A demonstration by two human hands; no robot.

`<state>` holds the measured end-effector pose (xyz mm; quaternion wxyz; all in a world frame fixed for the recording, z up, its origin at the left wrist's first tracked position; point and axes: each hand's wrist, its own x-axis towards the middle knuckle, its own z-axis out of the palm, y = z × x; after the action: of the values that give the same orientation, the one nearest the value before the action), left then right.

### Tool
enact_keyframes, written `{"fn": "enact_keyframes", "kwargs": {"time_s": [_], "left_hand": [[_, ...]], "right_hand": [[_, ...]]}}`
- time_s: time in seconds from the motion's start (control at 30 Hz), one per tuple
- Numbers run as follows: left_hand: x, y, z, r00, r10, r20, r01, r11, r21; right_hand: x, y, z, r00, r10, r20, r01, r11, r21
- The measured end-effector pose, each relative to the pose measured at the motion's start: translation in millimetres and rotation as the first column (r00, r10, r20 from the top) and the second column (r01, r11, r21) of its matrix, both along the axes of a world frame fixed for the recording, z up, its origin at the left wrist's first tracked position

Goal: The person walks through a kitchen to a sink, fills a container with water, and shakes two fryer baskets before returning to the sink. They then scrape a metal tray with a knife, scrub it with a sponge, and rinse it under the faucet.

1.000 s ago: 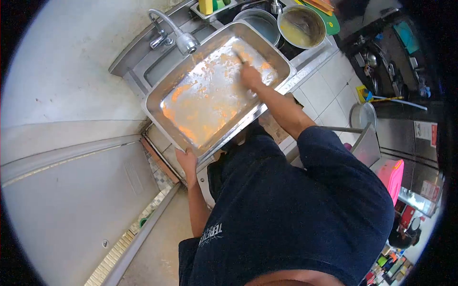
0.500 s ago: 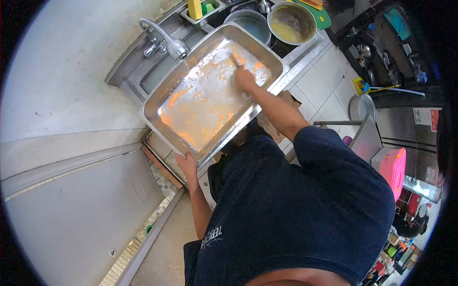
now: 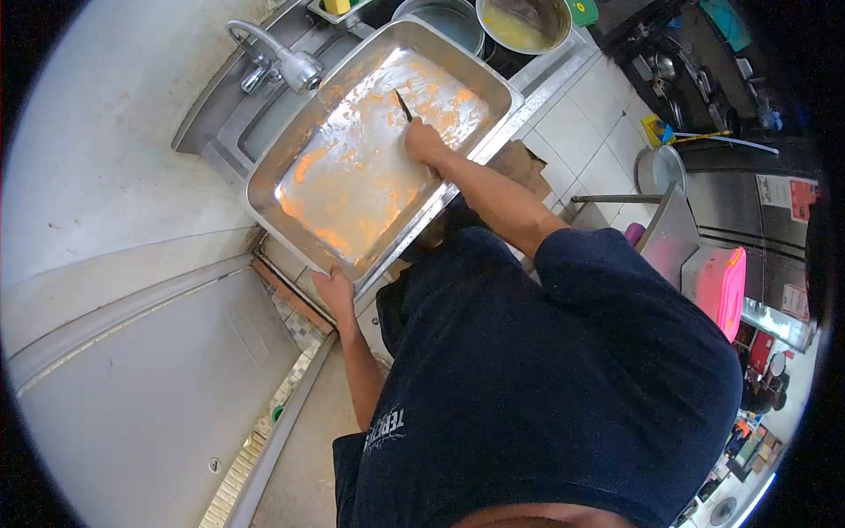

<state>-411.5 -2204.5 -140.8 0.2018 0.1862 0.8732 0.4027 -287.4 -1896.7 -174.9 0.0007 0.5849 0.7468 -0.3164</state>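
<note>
A large rectangular steel pan point(image 3: 264, 183) lies tilted over the sink, with orange residue and cloudy liquid spread across its bottom. My right hand point(image 3: 424, 143) is inside it, closed around a knife point(image 3: 402, 106) whose narrow dark blade points at the far side; the handle is hidden in my fingers. At the pan's near left corner, my left hand point(image 3: 334, 293) grips the rim, thumb on top. A flexible-neck faucet point(image 3: 302, 70) hangs beside the pan's left edge, its head close to the rim.
A pot with yellowish liquid point(image 3: 525, 26) and another metal pot point(image 3: 444, 26) stand beyond the pan. A yellow sponge point(image 3: 336, 6) sits in a small metal tray. On the right are a steel table point(image 3: 662, 211) and a pink-lidded container point(image 3: 729, 295); a wall point(image 3: 106, 132) bounds the left.
My right hand has moved slightly toward me inside the pan, and more of the knife blade now shows. My left hand keeps its grip on the corner. The view has shifted a little.
</note>
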Motion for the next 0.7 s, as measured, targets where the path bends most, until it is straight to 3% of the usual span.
{"fn": "enact_keyframes", "kwargs": {"time_s": [0.07, 0.13, 0.2, 0.23, 0.27, 0.37, 0.4, 0.47, 0.53, 0.57, 0.6, 0.67, 0.7], "left_hand": [[-1.7, -2.1, -1.2, 0.999, -0.003, 0.048, 0.001, 0.999, 0.047], [-4.3, -3.7, -6.8, 0.995, -0.011, 0.097, 0.001, 0.995, 0.102], [-8.3, -5.6, -19.6, 0.991, -0.025, 0.130, 0.013, 0.996, 0.093], [-6.8, -5.2, -21.1, 0.991, -0.025, 0.131, 0.013, 0.995, 0.096], [-4.6, -4.4, -12.7, 0.994, -0.033, 0.105, 0.027, 0.998, 0.061], [-7.5, -7.2, -20.5, 0.997, -0.012, 0.081, 0.009, 0.999, 0.040], [-8.6, -8.2, -25.8, 0.996, 0.009, 0.090, -0.014, 0.998, 0.053], [-5.1, -7.2, -22.5, 0.999, 0.011, 0.041, -0.013, 0.998, 0.060], [-7.2, -4.4, -23.7, 1.000, 0.003, -0.010, -0.002, 0.997, 0.073], [-11.6, -8.6, -35.7, 1.000, -0.001, 0.023, 0.000, 0.999, 0.045], [-13.2, -9.5, -36.1, 0.998, -0.001, 0.055, 0.000, 1.000, 0.016], [-7.9, -9.0, -27.7, 0.999, 0.003, 0.045, -0.004, 1.000, 0.025], [-8.1, -7.6, -24.6, 0.999, -0.002, 0.033, 0.001, 0.999, 0.037]], "right_hand": [[9.3, 13.9, -5.4, 0.990, -0.110, -0.088, 0.114, 0.993, 0.039], [8.2, 18.6, -28.4, 0.987, -0.149, -0.065, 0.151, 0.988, 0.033], [-9.8, -0.2, -29.3, 0.993, 0.118, -0.028, -0.112, 0.982, 0.155], [-17.8, -7.9, -21.1, 0.984, 0.174, -0.040, -0.175, 0.985, -0.004], [-16.9, -9.9, -15.3, 0.983, 0.177, -0.041, -0.178, 0.984, -0.006], [-6.7, 2.7, -20.9, 0.980, -0.146, -0.137, 0.159, 0.983, 0.092], [6.8, 32.3, -51.8, 0.993, 0.114, 0.040, -0.120, 0.971, 0.208], [10.9, 36.2, -14.4, 0.979, -0.189, -0.071, 0.193, 0.980, 0.054], [-4.3, 18.1, -30.2, 0.996, 0.071, -0.055, -0.069, 0.997, 0.034], [-8.6, -5.1, 1.9, 0.963, 0.271, 0.009, -0.271, 0.962, 0.040], [-20.2, -13.0, 10.9, 0.959, 0.283, 0.026, -0.281, 0.958, -0.050], [-18.1, 3.4, -11.8, 0.961, 0.275, 0.007, -0.275, 0.958, 0.084], [-14.4, 12.7, -3.0, 0.991, 0.129, -0.033, -0.126, 0.989, 0.078]]}}
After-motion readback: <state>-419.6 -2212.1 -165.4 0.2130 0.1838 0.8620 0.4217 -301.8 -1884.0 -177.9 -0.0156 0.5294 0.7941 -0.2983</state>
